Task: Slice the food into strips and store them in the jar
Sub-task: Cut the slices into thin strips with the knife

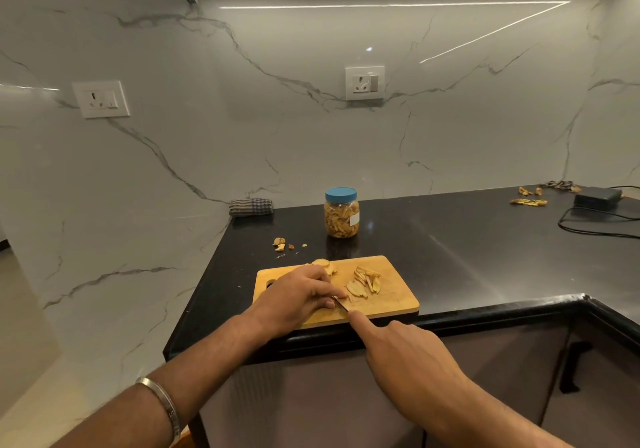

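Observation:
A wooden cutting board (394, 295) lies at the front edge of the black counter. Pale yellow food strips and slices (365, 281) lie on its middle, and an uncut piece (323, 263) sits at its far edge. My left hand (298, 298) rests on the board with curled fingers holding down a small piece of food against a knife blade (341, 303). My right hand (405, 347) grips the knife, index finger stretched along the blade's back; the handle is hidden. A clear jar (341, 217) with a blue lid, nearly full of strips, stands behind the board.
Food scraps (282, 243) lie left of the jar, and more peelings (528, 198) at the far right. A folded checked cloth (251, 207) sits against the marble wall. A black box (597, 198) with cables lies at the right. The counter's left edge drops off beside the board.

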